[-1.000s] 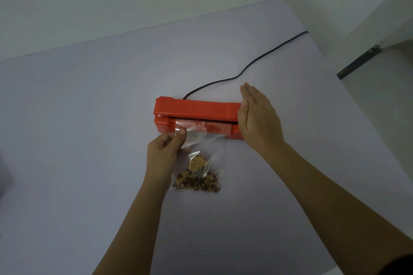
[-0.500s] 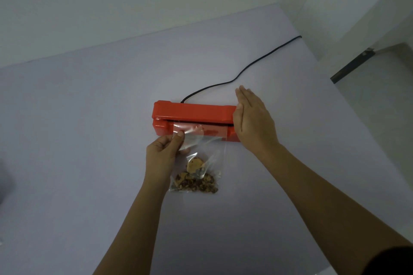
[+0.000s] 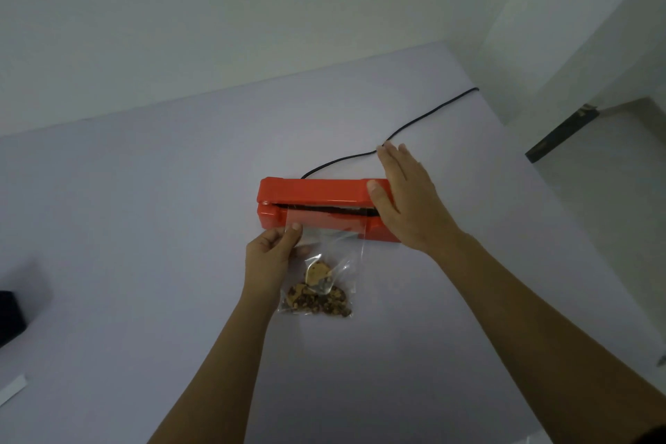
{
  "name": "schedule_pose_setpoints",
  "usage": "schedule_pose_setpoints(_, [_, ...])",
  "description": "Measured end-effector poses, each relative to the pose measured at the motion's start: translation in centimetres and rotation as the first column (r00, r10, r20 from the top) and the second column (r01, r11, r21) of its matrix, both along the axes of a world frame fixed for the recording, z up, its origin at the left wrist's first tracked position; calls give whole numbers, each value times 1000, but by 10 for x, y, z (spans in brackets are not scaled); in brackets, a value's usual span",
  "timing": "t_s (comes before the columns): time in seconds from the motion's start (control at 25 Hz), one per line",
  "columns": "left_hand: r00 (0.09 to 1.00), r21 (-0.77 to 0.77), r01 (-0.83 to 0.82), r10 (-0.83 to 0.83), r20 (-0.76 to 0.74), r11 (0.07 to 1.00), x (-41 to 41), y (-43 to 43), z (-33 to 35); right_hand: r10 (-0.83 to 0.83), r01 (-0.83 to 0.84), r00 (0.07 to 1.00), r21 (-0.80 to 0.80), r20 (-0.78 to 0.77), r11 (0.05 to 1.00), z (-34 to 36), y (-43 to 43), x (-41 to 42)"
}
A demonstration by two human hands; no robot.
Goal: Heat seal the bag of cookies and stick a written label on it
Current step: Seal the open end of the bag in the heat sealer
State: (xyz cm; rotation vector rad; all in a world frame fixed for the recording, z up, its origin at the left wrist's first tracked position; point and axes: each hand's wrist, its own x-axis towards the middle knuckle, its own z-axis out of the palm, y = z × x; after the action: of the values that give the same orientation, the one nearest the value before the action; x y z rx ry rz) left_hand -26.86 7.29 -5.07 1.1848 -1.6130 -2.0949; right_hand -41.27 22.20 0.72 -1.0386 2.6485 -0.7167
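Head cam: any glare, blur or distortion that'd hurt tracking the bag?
Head view: dim, flat light, shadows faint. Head view: the clear bag shows small highlights above the cookies, and its top edge is hard to trace against the red sealer. Head view: left hand and right hand look sharp, no obvious motion blur. Head view: wide-angle stretch toward the borders; the table runs slanted.
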Motion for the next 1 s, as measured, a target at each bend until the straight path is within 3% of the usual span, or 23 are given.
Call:
schedule_pose_setpoints(0.12, [1000, 0, 13, -13, -2, 1000, 0, 0, 2, 60, -66, 997, -155, -45, 986, 36, 0, 2])
schedule_pose_setpoints(0.2, [1000, 12, 8, -8, 9, 1000, 1, -1, 3, 39, -61, 993, -204, -111, 977, 55, -3, 2])
schedule_pose_setpoints(0.32, [1000, 26, 11, -11, 13, 1000, 3, -3, 2, 44, -65, 995, -245, -88, 967, 76, -18, 7])
schedule_pose_setpoints(0.44, [999, 22, 38, -38, 25, 999, 3, -4, 3, 77, -55, 996, -402, 39, 914, 97, -47, 12])
schedule_pose_setpoints(0.52, [998, -14, 45, -45, 45, 999, 3, -2, 6, 194, -79, 962, -487, 191, 870, 108, -67, 16])
schedule_pose_setpoints(0.64, [998, -37, 35, -32, 58, 999, 1, 0, 8, 414, -192, 813, -483, 409, 854, 111, -95, 21])
schedule_pose_setpoints(0.76, [997, -42, 32, -29, 66, 999, 0, 1, 8, 419, -124, 731, -499, 539, 858, 94, -100, 8])
schedule_pose_setpoints(0.88, [997, -31, 38, -36, 73, 999, 1, -2, 7, 125, 90, 841, -364, 526, 927, 59, -64, -17])
schedule_pose_setpoints(1.0, [993, -50, 60, -54, 103, 997, -1, -2, 7, -102, 64, 900, 104, 424, 993, 13, -1, -32])
